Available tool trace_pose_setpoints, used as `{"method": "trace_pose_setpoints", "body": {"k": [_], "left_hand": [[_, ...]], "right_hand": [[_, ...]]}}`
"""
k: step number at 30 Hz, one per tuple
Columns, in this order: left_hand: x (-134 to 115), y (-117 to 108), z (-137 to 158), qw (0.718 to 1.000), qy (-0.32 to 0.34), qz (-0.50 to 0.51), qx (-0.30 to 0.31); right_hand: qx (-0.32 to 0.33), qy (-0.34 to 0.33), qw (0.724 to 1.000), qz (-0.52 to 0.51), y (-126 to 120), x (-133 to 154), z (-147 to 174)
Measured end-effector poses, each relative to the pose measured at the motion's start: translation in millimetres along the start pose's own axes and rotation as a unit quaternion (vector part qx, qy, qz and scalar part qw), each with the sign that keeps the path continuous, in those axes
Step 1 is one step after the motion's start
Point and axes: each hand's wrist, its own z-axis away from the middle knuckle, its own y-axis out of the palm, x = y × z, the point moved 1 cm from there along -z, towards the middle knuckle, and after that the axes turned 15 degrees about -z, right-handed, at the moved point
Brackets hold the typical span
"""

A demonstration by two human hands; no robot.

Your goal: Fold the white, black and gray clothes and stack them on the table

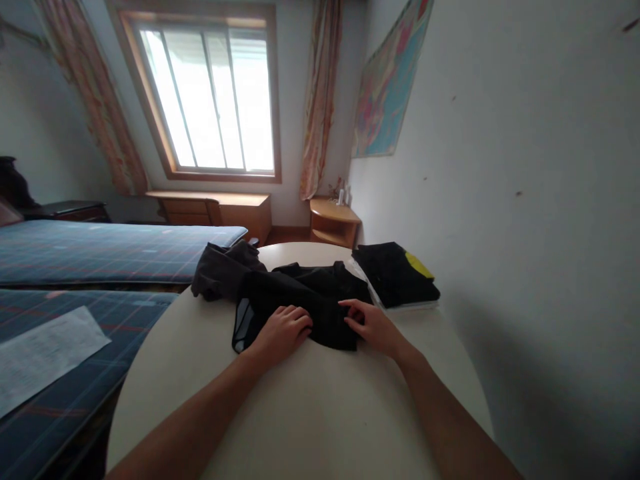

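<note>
A black garment [325, 303], with a grey-patterned panel at its left end, lies loosely spread on the round table; its kind is not plain from its folds. My left hand [286, 327] rests over the garment's near edge, fingers curled together against the cloth. At the garment's right side is my right hand [371, 327], its thumb and forefinger apart and bent over the fabric. Behind and left of the garment sits a crumpled dark grey cloth [223, 270], partly touching it. To the right, a folded black garment with a yellow patch [395, 273] lies on something white and flat.
The white round table [310, 413] stands close to a white wall [540, 267] on the right. Left of it are two plaid mattresses [115, 250], the nearer with a paper sheet [50, 353] on it. A wooden desk [240, 213] and corner shelf [335, 212] stand below the window.
</note>
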Motion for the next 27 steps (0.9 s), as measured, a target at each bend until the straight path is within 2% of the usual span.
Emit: {"method": "trace_pose_setpoints", "body": {"k": [3,6,9,12,14,16,18,20,23,27], "left_hand": [[-8,-4,1,0.999,0.023,0.023,-0.039],[-21,-6,-1,0.995,0.025,0.051,-0.086],[-33,-3,-4,0.985,-0.017,0.116,-0.124],[-36,0,-6,0.956,-0.129,0.225,-0.137],[-34,1,-7,0.921,-0.209,0.302,-0.133],[-32,-1,-8,0.882,-0.257,0.371,-0.134],[-31,-4,-9,0.849,-0.269,0.433,-0.137],[-31,-7,-10,0.825,-0.272,0.476,-0.135],[-34,-9,-11,0.814,-0.278,0.495,-0.120],[-37,-8,-10,0.830,-0.250,0.487,-0.107]], "right_hand": [[-0.080,0.002,0.993,-0.091,0,3,-3],[-0.133,0.016,0.964,-0.231,3,11,-5],[-0.106,0.001,0.937,-0.332,11,23,-4],[-0.026,-0.053,0.929,-0.366,22,34,-1],[0.016,-0.079,0.938,-0.338,29,39,1],[0.019,-0.097,0.960,-0.261,35,41,2],[-0.004,-0.111,0.978,-0.175,38,42,3],[-0.031,-0.118,0.985,-0.124,41,41,3],[-0.052,-0.121,0.987,-0.093,42,38,3],[-0.073,-0.152,0.985,-0.047,42,36,3]]}}
